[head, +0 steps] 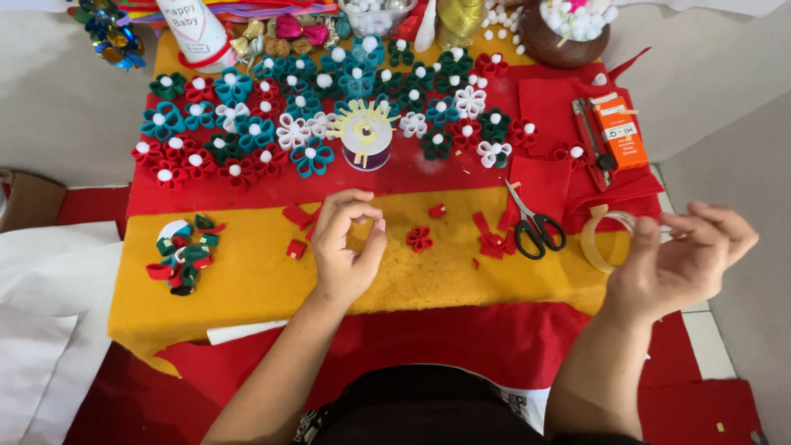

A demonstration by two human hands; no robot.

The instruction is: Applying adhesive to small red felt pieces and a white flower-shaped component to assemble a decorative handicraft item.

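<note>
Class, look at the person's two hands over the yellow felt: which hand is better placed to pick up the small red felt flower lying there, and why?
Probably the left hand: it hovers over the yellow felt just beside the red felt flower. The right hand is off the felt's edge by the tape roll, with the scissors between.

Both forearms are bare with no sleeves, watch or rings showing, above a black garment with white print.

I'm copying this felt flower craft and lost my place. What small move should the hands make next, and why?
Probably bring the right hand, at the tape roll, back toward the left hand. The left fingertips look pinched above the yellow felt, and the small red flower lies between the hands without a white centre.
</note>
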